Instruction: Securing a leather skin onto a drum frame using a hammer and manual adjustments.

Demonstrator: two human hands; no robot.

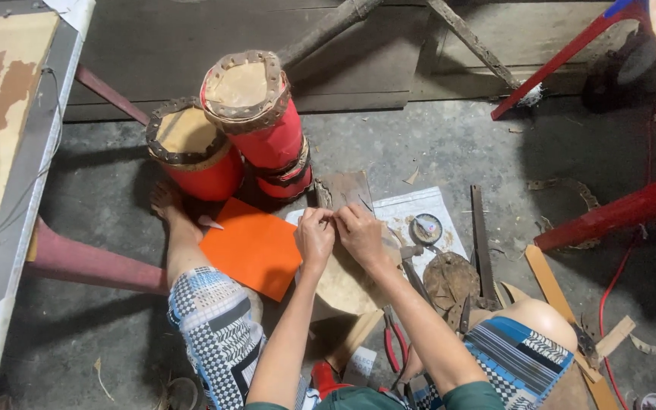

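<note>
Both forearms reach forward from the bottom edge, between knees in patterned shorts, to where the left hand [314, 237] and right hand [360, 234] meet, touching at the fingertips. Each hand is pinched nearly closed on the top edge of a tan sheet of hide [347, 285] that spreads from the fingers back toward the lap; what exactly sits between the fingertips is too small to tell. Just left of the hide, partly under it, lies an orange square sheet [254, 247] on the concrete floor [457, 144]. Beyond the hands stand two red drums [229, 129] with laced hide tops, touching each other, a bare foot beside them. To the right, on a white sack [411, 203], lie a small round tin [426, 228], a brown hide disc [449, 279] and a dark metal strip [481, 243]. Red-handled pliers [394, 342] lie near the right forearm.
</note>
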